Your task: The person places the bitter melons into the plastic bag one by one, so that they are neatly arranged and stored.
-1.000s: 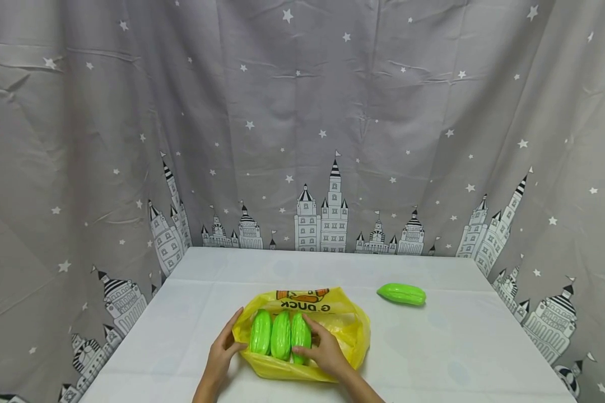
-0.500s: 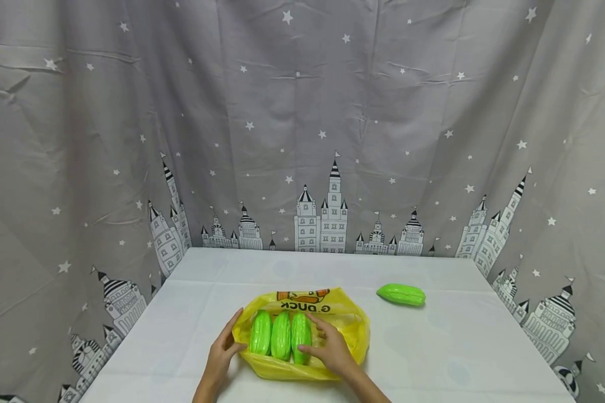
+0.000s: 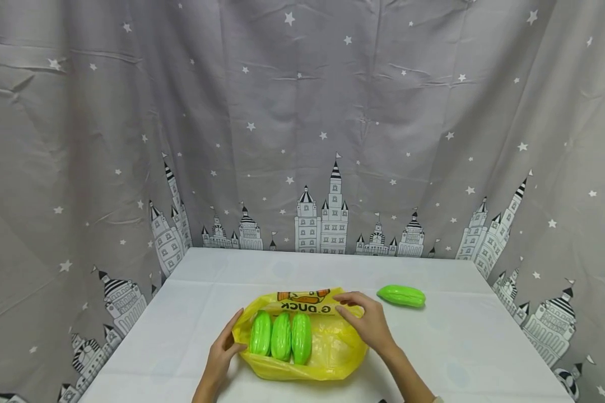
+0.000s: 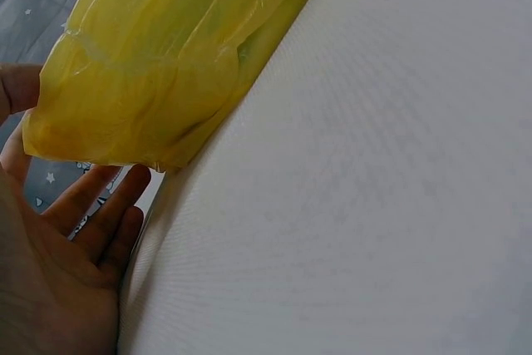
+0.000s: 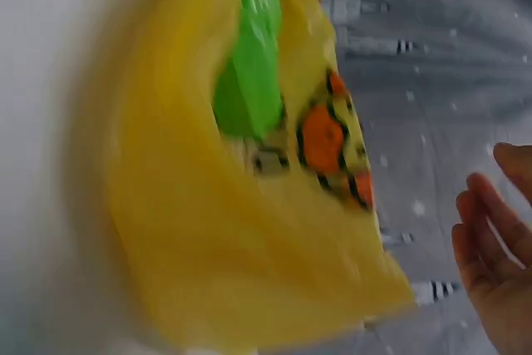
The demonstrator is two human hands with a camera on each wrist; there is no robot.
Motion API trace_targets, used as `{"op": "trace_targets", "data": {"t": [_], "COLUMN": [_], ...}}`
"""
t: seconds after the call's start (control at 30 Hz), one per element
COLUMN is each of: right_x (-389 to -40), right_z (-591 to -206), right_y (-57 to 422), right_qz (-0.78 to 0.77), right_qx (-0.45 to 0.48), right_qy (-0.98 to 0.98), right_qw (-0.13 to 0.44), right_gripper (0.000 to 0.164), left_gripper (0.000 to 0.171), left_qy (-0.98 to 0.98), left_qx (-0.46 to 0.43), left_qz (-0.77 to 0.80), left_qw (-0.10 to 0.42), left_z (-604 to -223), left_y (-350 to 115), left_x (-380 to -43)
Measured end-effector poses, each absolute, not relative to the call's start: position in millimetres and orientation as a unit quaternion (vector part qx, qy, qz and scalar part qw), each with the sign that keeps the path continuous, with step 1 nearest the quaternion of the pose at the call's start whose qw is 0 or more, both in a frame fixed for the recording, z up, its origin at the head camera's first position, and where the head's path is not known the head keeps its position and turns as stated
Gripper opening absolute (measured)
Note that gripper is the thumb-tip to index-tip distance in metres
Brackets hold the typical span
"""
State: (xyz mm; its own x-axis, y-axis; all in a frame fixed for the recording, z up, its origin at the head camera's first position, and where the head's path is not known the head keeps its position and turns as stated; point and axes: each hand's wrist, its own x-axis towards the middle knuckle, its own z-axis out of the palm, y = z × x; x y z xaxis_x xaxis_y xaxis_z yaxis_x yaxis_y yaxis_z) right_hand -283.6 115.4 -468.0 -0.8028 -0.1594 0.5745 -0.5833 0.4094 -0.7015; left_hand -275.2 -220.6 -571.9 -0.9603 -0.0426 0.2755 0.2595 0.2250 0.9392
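Note:
A yellow plastic bag (image 3: 333, 347) with a duck print lies on its side, its mouth spread wide. Inside its left part sit three bright green, ridged pieces shaped like bitter melons (image 3: 281, 336), side by side. My left hand (image 3: 220, 354) holds the bag's left edge, thumb and index finger at the rim, the other fingers loosely extended beneath. Over the bag's right end hovers my right hand (image 3: 367, 322), fingers loosely bent, nothing between them. Beyond it, a loose green bitter melon (image 3: 401, 295) rests on the table. The right wrist view is blurred.
The white-covered table (image 3: 464, 330) holds all of this. Behind it and along both sides hangs a grey curtain (image 3: 282, 112) printed with stars and castles. A small dark object (image 3: 382, 401) peeks in at the bottom edge, by the right forearm.
My right hand has let go of the rightmost bitter melon in the bag and moved right and back, to the bag's right end. The left hand keeps its place.

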Motion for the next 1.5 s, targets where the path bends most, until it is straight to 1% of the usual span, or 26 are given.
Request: {"op": "trace_targets", "data": {"t": [0.07,0.17,0.23,0.33,0.4,0.47,0.7,0.77,0.87,0.97,1.13,1.5], "right_x": [-290,-302,-310,-320,-328,-335,-359,-364,-369,-373,-379,-387], "right_z": [-460,-452,-448,-445,-445,-448,-468,-474,-481,-484,-488,-506], "right_y": [134,163,181,205,219,231,263,271,280,286,293,294], "right_qz": [0.454,0.412,0.397,0.386,0.379,0.373,0.332,0.32,0.316,0.314,0.301,0.32], "right_qx": [0.232,0.224,0.219,0.199,0.188,0.179,0.187,0.194,0.204,0.221,0.249,0.232], "right_qy": [-0.824,-0.837,-0.841,-0.852,-0.862,-0.875,-0.919,-0.924,-0.926,-0.923,-0.921,-0.919], "right_qw": [0.249,0.281,0.296,0.293,0.279,0.252,0.105,0.074,0.045,0.029,0.014,0.003], "right_gripper": [0.019,0.02,0.021,0.022,0.023,0.025,0.039,0.043,0.045,0.046,0.042,0.037], "left_gripper": [0.072,0.073,0.072,0.071,0.071,0.071,0.071,0.071,0.071,0.071,0.07,0.072], "left_qy": [-0.772,-0.774,-0.776,-0.778,-0.779,-0.779,-0.781,-0.781,-0.779,-0.78,-0.774,-0.771], "left_qx": [-0.068,-0.058,-0.058,-0.059,-0.056,-0.053,-0.049,-0.052,-0.055,-0.056,-0.061,-0.071], "left_qz": [-0.621,-0.62,-0.618,-0.616,-0.614,-0.614,-0.613,-0.613,-0.614,-0.614,-0.621,-0.621], "left_qw": [0.121,0.113,0.11,0.11,0.11,0.11,0.106,0.106,0.109,0.11,0.112,0.121], "left_z": [-572,-573,-574,-573,-573,-572,-573,-573,-573,-572,-572,-573], "left_y": [-219,-219,-219,-220,-221,-220,-220,-220,-220,-221,-221,-221], "left_x": [-275,-276,-277,-277,-276,-276,-276,-275,-275,-275,-274,-274]}}
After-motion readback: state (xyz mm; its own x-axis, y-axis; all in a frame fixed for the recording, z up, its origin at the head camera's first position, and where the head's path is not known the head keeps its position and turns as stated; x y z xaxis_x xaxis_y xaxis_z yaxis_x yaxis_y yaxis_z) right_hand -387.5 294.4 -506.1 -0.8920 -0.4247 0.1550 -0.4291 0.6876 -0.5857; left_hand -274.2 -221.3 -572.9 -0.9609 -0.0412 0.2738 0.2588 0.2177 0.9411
